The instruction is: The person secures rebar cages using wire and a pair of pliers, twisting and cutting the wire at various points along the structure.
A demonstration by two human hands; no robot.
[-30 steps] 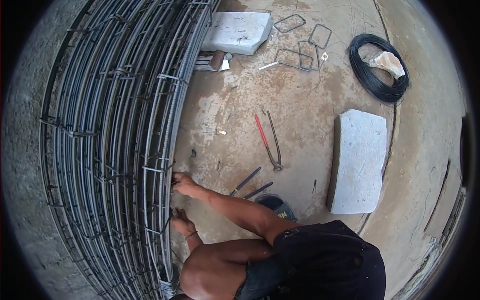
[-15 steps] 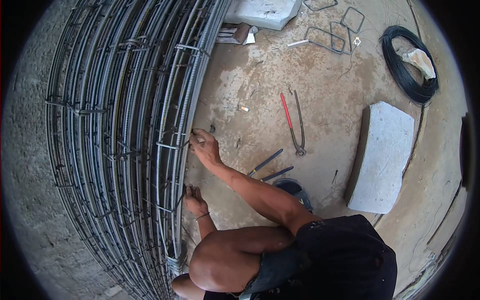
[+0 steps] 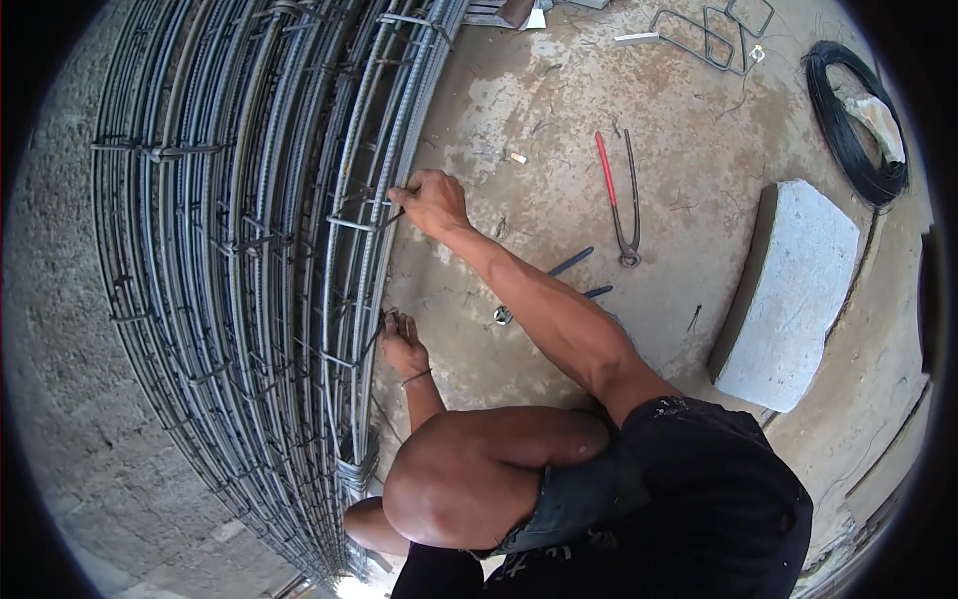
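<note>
A long cage of steel rebar (image 3: 299, 190), with bars tied to square stirrups, fills the left side. My right hand (image 3: 435, 204) is at the cage's right edge, just above a stirrup (image 3: 354, 225). Its thumb and fingers pinch together against the outer bar, where a short dark wire shows. What lies between the fingertips is too small to make out. Lower down, my left hand (image 3: 403, 347) touches the same edge with curled fingers. Its grip is partly hidden, so what it holds is unclear. A dark band circles the left wrist.
Red-handled end-cutting pincers (image 3: 627, 240) lie on the concrete floor. Blue tool handles (image 3: 571, 262) show behind my right forearm. A concrete block (image 3: 793, 290) stands at right, with a black wire coil (image 3: 838, 120) beyond. Loose stirrups (image 3: 699, 45) lie at the far side; my bent knee (image 3: 449, 489) is close.
The view has shifted, so the cage, tools and block appear higher and most floor things farther right. Both hands stay at the cage edge; the right hand's fingers look more tightly curled.
</note>
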